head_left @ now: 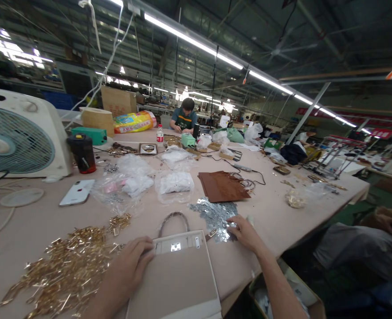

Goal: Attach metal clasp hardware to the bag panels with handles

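Observation:
A pale beige handbag [179,274] with a curved handle lies flat on the table's near edge. My left hand [131,266] rests on the bag's upper left corner, fingers curled over its edge. My right hand [244,232] reaches to a heap of small silver metal plates [212,212] just right of the bag; its fingertips touch the pile, pinched on pieces I cannot make out. A big spread of gold metal fittings [63,266] lies left of the bag.
Brown leather pieces [221,186], clear bags of white parts [174,181], a white phone [76,192], a black cup [82,153] and a fan [16,137] stand on the long table. Another person [184,117] works at the far end. A cardboard box [292,288] sits below the table edge.

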`<state>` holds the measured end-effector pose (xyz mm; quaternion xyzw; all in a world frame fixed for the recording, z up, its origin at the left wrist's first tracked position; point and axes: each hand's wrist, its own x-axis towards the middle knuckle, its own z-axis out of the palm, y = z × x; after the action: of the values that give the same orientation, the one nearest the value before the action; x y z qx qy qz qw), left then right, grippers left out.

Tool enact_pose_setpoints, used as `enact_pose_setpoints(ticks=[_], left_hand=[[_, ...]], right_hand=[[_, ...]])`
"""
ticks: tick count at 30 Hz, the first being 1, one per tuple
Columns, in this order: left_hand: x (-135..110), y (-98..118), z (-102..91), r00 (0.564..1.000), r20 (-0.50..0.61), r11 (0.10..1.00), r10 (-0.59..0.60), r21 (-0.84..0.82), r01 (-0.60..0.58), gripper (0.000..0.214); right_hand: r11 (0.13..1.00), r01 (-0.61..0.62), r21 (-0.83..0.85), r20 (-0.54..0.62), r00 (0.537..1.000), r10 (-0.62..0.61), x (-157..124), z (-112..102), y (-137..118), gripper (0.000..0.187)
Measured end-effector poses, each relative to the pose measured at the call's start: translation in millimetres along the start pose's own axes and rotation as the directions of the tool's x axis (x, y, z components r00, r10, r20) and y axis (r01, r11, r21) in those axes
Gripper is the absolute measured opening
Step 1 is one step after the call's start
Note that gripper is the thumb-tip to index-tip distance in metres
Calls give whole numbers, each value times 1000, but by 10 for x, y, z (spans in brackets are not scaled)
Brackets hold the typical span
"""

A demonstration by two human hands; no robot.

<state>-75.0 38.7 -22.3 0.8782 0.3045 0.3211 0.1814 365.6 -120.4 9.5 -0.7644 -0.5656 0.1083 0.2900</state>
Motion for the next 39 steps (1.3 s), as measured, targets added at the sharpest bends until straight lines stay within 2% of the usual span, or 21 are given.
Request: enact_pose_setpoints(ticks=[4, 11, 18, 23, 27, 30, 35, 39], left_hand=[[-9, 21, -3, 1000, 9, 1000, -21, -6, 21, 29], [-2, 52, 2, 999, -23, 1000, -22, -2, 22, 31], [-25, 26, 30, 999, -20, 999, -38, 4, 38, 29], [-34, 22, 39, 998, -29, 998, -53, 15, 53, 27], [-32, 38, 23, 999, -47, 1000, -18, 24, 19, 24], [-19, 81, -7, 998, -59, 1000, 10, 20, -9, 21], [-29, 269, -137, 999, -27, 999, -37, 20, 37, 12], [-46, 366, -201, 996, 6, 996, -85, -1, 85, 33]], right_hand=[[1000, -3, 5, 43, 999, 3, 68, -7, -8, 26], [999, -36, 11, 30, 999, 36, 100, -3, 49, 24], [999, -20, -50, -101, 995, 15, 293, -10, 47, 28], [989, -107, -104, -160, 983, 89, 526, 112, 63, 27], [980, -154, -125, -178, 975, 131, 597, 220, 110, 29], [977, -168, -131, -191, 971, 141, 618, 250, 138, 32], [979, -165, -121, -214, 967, 136, 559, 277, 69, 38], [976, -194, -100, -260, 952, 162, 483, 378, 169, 54]])
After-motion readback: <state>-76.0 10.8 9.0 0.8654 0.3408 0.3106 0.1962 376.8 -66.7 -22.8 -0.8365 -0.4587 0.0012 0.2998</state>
